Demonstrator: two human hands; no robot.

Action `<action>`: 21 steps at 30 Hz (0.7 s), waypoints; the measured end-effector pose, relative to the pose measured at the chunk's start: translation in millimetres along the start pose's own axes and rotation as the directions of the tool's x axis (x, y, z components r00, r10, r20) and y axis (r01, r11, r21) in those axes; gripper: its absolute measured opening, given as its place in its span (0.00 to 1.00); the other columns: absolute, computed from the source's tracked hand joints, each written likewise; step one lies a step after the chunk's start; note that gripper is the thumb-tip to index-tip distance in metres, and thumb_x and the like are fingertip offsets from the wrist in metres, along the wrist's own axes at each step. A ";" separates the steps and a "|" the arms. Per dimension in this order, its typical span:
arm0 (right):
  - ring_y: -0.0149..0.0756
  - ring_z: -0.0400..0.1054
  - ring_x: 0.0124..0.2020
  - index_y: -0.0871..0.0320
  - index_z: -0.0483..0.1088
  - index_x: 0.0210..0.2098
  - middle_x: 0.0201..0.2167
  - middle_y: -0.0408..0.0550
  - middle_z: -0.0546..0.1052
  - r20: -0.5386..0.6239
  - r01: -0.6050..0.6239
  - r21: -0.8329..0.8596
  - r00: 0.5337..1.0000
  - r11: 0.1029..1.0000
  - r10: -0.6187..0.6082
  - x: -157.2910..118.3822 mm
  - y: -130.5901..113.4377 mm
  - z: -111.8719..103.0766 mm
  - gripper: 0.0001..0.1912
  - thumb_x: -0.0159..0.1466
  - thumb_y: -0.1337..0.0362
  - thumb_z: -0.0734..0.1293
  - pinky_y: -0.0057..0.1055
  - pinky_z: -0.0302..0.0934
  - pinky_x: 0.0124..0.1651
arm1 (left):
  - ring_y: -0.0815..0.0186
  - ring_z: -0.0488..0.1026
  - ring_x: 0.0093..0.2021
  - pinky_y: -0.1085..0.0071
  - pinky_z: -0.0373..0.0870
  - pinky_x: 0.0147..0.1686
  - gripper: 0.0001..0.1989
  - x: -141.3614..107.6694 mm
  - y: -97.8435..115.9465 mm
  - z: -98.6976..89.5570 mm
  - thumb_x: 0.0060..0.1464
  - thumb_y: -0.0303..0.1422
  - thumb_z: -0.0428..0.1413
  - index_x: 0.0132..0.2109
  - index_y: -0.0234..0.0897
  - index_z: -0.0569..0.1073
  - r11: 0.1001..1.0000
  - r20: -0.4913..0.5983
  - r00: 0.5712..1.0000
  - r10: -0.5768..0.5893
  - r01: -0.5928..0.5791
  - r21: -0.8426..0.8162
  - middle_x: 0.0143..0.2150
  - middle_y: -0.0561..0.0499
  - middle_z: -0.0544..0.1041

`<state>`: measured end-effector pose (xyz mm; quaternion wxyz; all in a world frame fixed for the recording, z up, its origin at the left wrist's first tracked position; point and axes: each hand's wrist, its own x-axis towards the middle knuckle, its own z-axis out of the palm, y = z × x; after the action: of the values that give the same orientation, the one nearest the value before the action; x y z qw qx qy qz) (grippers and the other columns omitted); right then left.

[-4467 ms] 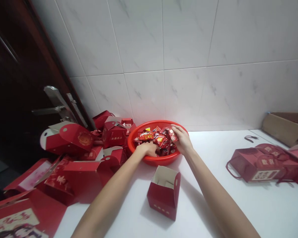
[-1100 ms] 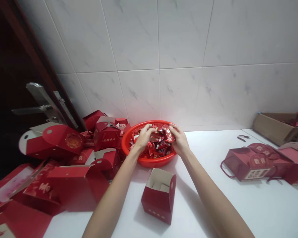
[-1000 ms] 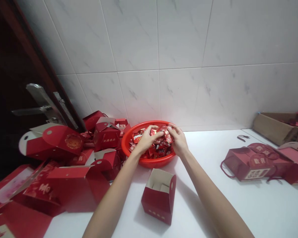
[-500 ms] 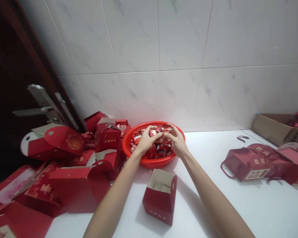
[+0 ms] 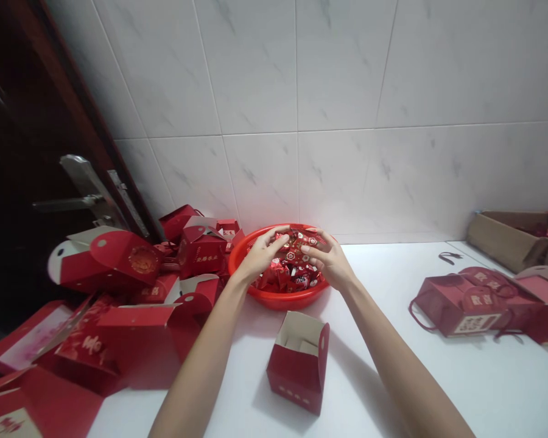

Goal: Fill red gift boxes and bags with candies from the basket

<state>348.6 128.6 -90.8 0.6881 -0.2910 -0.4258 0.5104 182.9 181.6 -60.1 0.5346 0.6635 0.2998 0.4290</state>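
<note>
On my feed, I find the left hand (image 5: 258, 257) and right hand (image 5: 334, 263) grasping red packets (image 5: 294, 244) at the basket's (image 5: 290, 300) mouth. Judged step: gathering. Next move calls for firm, joined grips.

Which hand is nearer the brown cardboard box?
Right: the right hand is over the red basket, left of the cardboard box; the left hand is farther left.

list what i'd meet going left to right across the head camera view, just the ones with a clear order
Pile of red boxes → left hand → red patterned packet → right hand → thin dark strip → brown cardboard box.
</note>
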 end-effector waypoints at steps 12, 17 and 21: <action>0.40 0.76 0.41 0.54 0.74 0.40 0.39 0.46 0.81 0.144 0.007 -0.049 0.990 0.999 0.000 -17.2 -44.2 13.8 0.23 0.46 0.67 0.80 0.38 0.71 0.44 | 0.58 0.71 0.53 0.66 0.71 0.48 0.30 -43.1 48.2 -20.4 0.60 0.50 0.54 0.65 0.42 0.62 0.939 0.151 0.987 0.061 -0.108 0.326 0.57 0.45 0.72; 0.38 0.76 0.38 0.53 0.73 0.41 0.40 0.44 0.79 0.316 0.108 -0.155 0.947 0.982 -0.054 -34.0 -79.5 8.2 0.20 0.50 0.68 0.78 0.40 0.74 0.41 | 0.63 0.72 0.43 0.70 0.69 0.45 0.17 -68.7 77.4 -33.7 0.63 0.47 0.52 0.44 0.38 0.75 0.806 0.489 0.863 -0.125 -0.199 0.558 0.43 0.50 0.75; 0.37 0.76 0.39 0.53 0.73 0.43 0.41 0.45 0.79 0.468 0.180 -0.300 0.883 0.937 -0.020 -51.0 -97.6 6.8 0.19 0.54 0.70 0.76 0.37 0.74 0.43 | 0.63 0.73 0.43 0.73 0.68 0.42 0.12 -77.5 77.5 -19.8 0.60 0.41 0.55 0.43 0.39 0.78 0.675 0.639 0.705 -0.308 -0.312 0.668 0.43 0.49 0.77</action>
<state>381.0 49.8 -20.8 0.5342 -0.2523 -0.6709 0.4481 125.6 104.9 -3.3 0.2913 0.9318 0.2156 -0.0187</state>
